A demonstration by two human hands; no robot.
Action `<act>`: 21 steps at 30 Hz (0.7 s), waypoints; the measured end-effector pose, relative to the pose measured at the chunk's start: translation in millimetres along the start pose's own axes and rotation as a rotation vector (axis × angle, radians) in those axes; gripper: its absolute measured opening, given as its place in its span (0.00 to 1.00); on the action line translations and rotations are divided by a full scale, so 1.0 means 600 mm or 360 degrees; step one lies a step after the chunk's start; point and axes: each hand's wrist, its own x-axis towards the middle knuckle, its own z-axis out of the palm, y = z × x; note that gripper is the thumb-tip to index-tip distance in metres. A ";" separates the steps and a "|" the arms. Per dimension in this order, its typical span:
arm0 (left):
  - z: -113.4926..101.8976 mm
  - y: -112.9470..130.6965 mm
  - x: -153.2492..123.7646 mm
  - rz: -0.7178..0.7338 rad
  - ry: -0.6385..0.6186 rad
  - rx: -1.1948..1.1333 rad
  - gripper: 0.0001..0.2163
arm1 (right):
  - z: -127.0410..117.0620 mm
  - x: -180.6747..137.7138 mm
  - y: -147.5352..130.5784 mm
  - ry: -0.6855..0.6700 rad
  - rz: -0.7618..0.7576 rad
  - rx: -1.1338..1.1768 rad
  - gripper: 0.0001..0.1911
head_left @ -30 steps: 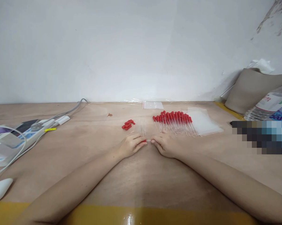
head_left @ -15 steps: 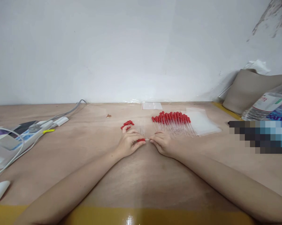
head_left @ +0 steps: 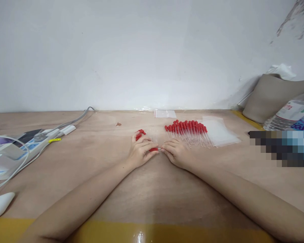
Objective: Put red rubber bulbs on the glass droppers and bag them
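Between the fingertips of my left hand (head_left: 141, 152) is a red rubber dropper bulb (head_left: 154, 149). My right hand (head_left: 176, 152) is closed on a thin clear dropper tube (head_left: 160, 149), whose end meets the bulb or sits in it; I cannot tell how deep. Several loose red bulbs (head_left: 140, 132) lie just beyond my left hand, partly covered by its fingers. Some bare clear tubes (head_left: 152, 135) are on the table between the hands. Past my right hand lies a row of droppers (head_left: 186, 128) with red bulbs on clear tubes.
Clear plastic bags (head_left: 221, 131) lie right of the droppers, and a small zip bag (head_left: 165, 114) lies near the wall. A power strip (head_left: 30, 146) with cables is at the left, by a white mouse-like object (head_left: 1, 205). A water bottle (head_left: 289, 113) leans at the right.
The view has shifted slightly. My hands have drawn a little closer together, and less of the clear tube shows between them.
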 end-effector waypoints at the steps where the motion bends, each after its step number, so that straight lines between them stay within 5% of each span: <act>1: -0.001 -0.003 -0.001 -0.0049 -0.0014 0.0046 0.16 | -0.005 0.000 0.001 0.0000 0.0043 -0.0064 0.11; 4: -0.007 -0.016 -0.004 -0.0318 -0.0091 0.0191 0.27 | -0.020 0.006 0.010 0.0004 0.0354 -0.0322 0.13; 9: -0.012 -0.031 -0.007 -0.0742 -0.0337 0.0339 0.24 | -0.014 0.043 0.039 -0.0268 0.0876 -0.0601 0.17; 15: -0.008 -0.032 -0.005 -0.0928 -0.0620 0.0353 0.27 | 0.032 0.093 0.058 -0.0541 0.1226 -0.0690 0.14; 21: -0.003 -0.041 -0.008 -0.0949 -0.0659 0.0280 0.29 | 0.045 0.097 0.053 -0.0674 0.1317 -0.0573 0.14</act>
